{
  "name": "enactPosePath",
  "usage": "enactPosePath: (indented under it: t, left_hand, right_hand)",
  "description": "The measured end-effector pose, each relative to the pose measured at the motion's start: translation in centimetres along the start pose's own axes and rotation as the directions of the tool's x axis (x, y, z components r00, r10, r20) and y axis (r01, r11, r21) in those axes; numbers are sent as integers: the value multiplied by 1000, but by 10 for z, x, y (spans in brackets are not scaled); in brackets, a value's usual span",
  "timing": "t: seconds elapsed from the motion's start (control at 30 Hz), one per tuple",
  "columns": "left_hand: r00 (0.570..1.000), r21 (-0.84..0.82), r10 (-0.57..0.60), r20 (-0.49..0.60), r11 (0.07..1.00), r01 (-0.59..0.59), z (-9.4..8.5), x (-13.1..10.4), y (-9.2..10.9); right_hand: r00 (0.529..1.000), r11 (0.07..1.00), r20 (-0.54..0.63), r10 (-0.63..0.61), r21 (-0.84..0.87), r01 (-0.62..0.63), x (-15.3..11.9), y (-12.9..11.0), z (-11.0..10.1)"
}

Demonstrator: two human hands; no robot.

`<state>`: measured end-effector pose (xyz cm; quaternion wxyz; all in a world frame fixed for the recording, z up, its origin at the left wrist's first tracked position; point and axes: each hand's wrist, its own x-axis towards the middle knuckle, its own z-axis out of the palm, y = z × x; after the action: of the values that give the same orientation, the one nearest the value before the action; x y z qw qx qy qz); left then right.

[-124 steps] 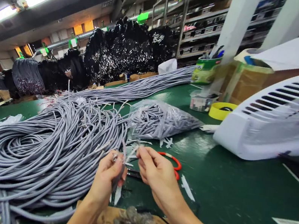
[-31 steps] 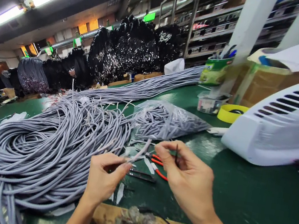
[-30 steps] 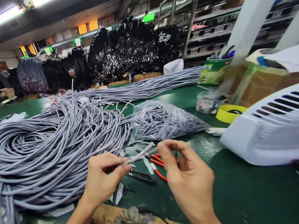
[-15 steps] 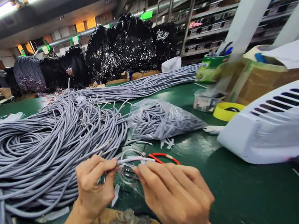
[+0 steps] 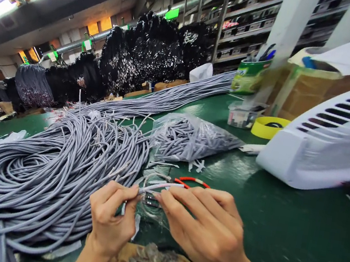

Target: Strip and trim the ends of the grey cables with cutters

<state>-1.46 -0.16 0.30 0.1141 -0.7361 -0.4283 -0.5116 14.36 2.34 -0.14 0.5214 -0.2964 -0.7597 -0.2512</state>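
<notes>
Grey cable [image 5: 156, 186] is what I am working on from out here, its paler end bridging the gap between the fingertips of both hands. I judge the step to be handling that end, perhaps loosening its wrapping; the next move seems to call for a sure right-hand purchase while the left anchors the cable. My left hand [image 5: 112, 214] pinches it between thumb and forefinger, wrist rising from below. My right hand [image 5: 210, 222] reaches across, back uppermost and fingers long, its tips bunched close under the pale end — whether they clamp a thin strand, I cannot tell. Just behind the right fingers lie red handles [image 5: 187, 178]; beyond both sets of fingertips rests a clear bag [image 5: 190, 140] of short grey pieces, a big cable coil [image 5: 16, 194] spreads left of the left fingers, and below them sits a wooden board [image 5: 118, 258].
</notes>
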Motion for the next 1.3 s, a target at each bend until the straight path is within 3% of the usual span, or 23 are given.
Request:
enactPosePath:
  t: [0.17,0.3,0.43,0.57,0.67,0.77,0.83,0.9,1.07,1.23,1.3]
  left_hand:
    - [1000,-23,-14,4,1000,14,2,0,2]
    - [998,-47,-41,49,998,43,5,-3,3]
    - [995,-62,-86,55,994,89,7,-3,4]
    - [989,-54,-128,80,990,133,7,-2,4]
    - [975,-50,-151,162,986,161,7,-2,5]
    - [936,-17,-118,333,991,131,7,-3,5]
    - [891,11,-85,445,996,90,7,-2,4]
    - [869,11,-67,491,997,70,7,-1,4]
    - [894,-77,-50,446,993,95,8,4,2]
    - [912,-80,-23,410,995,60,9,3,-1]
    - [917,-120,-2,399,991,55,9,0,-1]
  right_hand:
    - [1000,1000,14,-10,19,10,3,-2,0]
    - [983,972,82,163,158,-174,0,-7,8]
    - [927,876,135,351,303,-376,-4,-9,14]
    - [887,823,159,433,332,-461,-4,-8,14]
    - [875,807,162,456,340,-483,-3,-8,14]
    - [841,774,194,505,329,-541,-3,-7,14]
    - [786,707,256,563,342,-619,-2,-5,16]
    - [706,596,324,630,383,-706,0,-1,18]
    - [525,272,417,742,528,-804,3,1,24]
    - [420,82,469,777,585,-807,4,-3,29]
    - [341,-34,486,805,611,-791,5,3,31]
